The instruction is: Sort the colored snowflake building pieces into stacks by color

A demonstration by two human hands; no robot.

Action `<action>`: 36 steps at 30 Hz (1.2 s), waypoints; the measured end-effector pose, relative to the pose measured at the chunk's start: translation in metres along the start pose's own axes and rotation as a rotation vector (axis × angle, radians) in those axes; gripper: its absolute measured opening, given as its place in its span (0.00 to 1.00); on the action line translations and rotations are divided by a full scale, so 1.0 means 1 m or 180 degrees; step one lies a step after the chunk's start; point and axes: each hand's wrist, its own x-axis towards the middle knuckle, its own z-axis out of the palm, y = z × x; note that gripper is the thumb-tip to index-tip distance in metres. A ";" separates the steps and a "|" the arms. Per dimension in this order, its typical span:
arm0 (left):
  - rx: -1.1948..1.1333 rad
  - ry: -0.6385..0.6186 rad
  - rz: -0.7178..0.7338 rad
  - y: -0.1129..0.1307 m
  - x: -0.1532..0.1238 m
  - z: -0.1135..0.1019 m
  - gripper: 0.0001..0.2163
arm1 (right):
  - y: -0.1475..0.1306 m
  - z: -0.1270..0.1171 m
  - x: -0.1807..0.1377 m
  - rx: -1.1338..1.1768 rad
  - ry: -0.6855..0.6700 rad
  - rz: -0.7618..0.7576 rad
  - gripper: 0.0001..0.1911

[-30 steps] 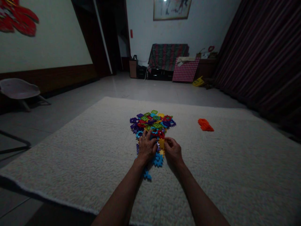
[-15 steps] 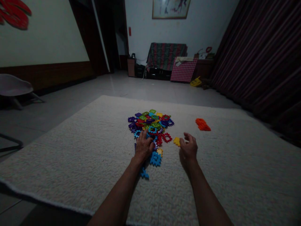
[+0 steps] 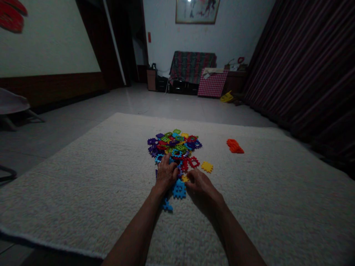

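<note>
A heap of colourful toothed plastic building pieces [image 3: 177, 146] lies on the pale mat. My left hand [image 3: 165, 175] rests on the near side of the heap, its fingers stretched forward and thumb apart. Just right of it, my right hand [image 3: 199, 181] pinches the edge of a yellow building piece [image 3: 185, 178]; the fingers partly cover it. A blue square piece [image 3: 179, 189] lies below both hands, and another blue piece [image 3: 166, 205] sits nearer, by the left wrist. Another yellow piece [image 3: 207, 167] lies flat beyond the right hand, near a red piece [image 3: 193, 162].
Orange pieces [image 3: 235, 146] sit together on the right of the mat [image 3: 83, 177]. Beyond its far edge are tiled floor, a cloth-covered cabinet [image 3: 192, 66] and a checked cloth [image 3: 212, 83]. A dark curtain [image 3: 305, 66] hangs at the right, and a chair [image 3: 13, 103] stands at the left.
My right hand has moved left from the flat yellow piece, now uncovered, to the yellow piece beside my left hand. My left hand stays on the heap. The view has shifted slightly.
</note>
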 end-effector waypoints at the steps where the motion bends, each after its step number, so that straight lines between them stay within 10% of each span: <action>1: -0.0001 0.0003 0.0006 0.000 0.000 0.000 0.05 | 0.001 0.003 0.001 0.0003 0.0061 0.0036 0.04; 9: -0.0014 0.0037 -0.0003 0.000 0.001 0.001 0.06 | 0.028 0.034 0.024 -0.0113 0.0316 0.0075 0.05; 15: -0.0042 0.0066 0.0000 0.001 0.001 0.000 0.05 | 0.050 0.013 0.034 0.0279 0.0383 0.0395 0.04; 23: -0.0128 0.0101 -0.0020 -0.002 0.000 0.004 0.05 | 0.103 -0.013 0.047 0.0116 0.1680 0.0950 0.14; 36: -0.0232 0.0266 -0.0138 0.000 -0.001 0.004 0.07 | 0.094 0.006 0.038 -0.0807 0.1232 0.0442 0.12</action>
